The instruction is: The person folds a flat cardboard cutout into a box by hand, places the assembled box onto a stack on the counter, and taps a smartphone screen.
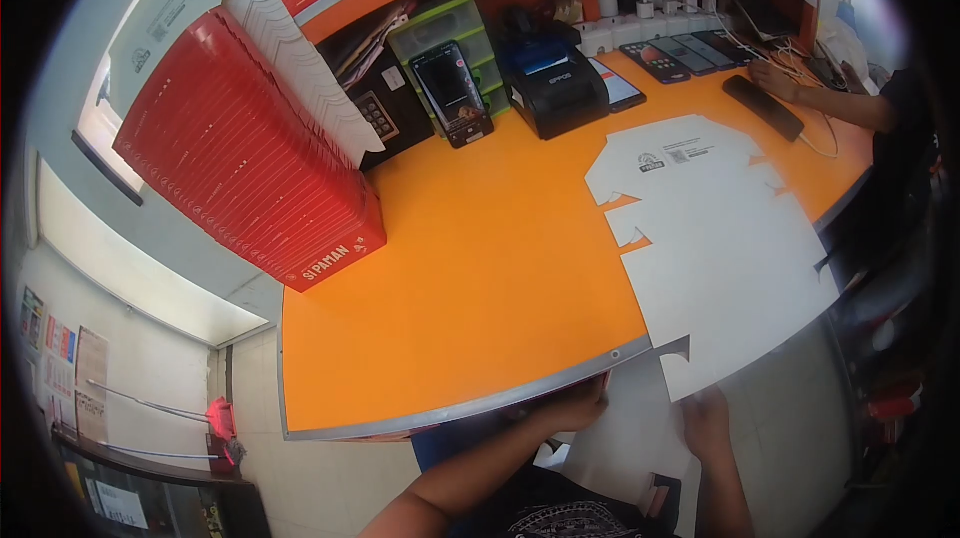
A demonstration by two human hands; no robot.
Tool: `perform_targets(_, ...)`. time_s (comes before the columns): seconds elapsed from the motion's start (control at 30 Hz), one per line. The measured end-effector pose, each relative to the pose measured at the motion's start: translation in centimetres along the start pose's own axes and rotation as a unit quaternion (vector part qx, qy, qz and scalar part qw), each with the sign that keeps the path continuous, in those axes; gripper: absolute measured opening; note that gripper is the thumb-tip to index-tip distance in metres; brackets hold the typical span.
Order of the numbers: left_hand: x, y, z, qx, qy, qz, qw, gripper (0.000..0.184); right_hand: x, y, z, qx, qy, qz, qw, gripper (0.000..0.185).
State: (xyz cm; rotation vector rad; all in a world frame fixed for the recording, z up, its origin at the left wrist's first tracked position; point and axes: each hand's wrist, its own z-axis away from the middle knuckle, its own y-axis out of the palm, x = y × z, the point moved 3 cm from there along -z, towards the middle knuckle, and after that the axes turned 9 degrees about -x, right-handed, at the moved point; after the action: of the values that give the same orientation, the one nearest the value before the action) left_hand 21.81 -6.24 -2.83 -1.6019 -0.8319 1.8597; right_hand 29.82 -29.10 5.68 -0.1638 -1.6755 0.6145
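Apparently, the two hands are low so that the sheet [645, 428] can be kept between them, in the lower middle of the frame, below the front edge of the desk [480, 318]. The left hand [580, 410] is at its left side, but the fingers are partly hidden, so I cannot tell if they pinch. The right hand [708, 423] has bent fingers at the right edge, perhaps to steady it; whether they press together, I cannot tell.

Just above, the white card [720, 238] lies flat, right of centre, with its near end past the desk edge, which probably makes it easy to take. Its printed part is at the far end.

At the upper left, the red stack [250, 148] stands in a tight row, beside the white stack [300, 58], probably to save room and leave space for working. Farther, a phone [452, 88] leans near the green drawers [465, 16], so its screen faces the person. The printer [570, 88] is beside it.

At the upper right, another person's hand [775, 81] is near a black phone [763, 108] and cables, apart from the sheet.
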Motion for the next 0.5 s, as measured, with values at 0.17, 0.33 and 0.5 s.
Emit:
perform_targets(0.17, -0.6, -4.7, 0.9, 0.122, -0.106, 0.069, 0.984, 0.058, -3.8, -0.9, -0.5, 0.018, 0.077, -0.006, 0.997, 0.029)
perform_targets(0.33, 0.4, -5.6, 1.6, 0.03, -0.113, 0.225, 0.967, 0.056, -6.1, -2.5, -2.5, 0.01, 0.113, -0.03, 0.993, 0.032)
perform_targets(0.5, 1.0, -3.8, 0.7, -0.108, -0.116, 0.433, 0.887, 0.047, -6.2, -3.4, -4.4, 0.038, 0.034, 0.045, 0.998, 0.034)
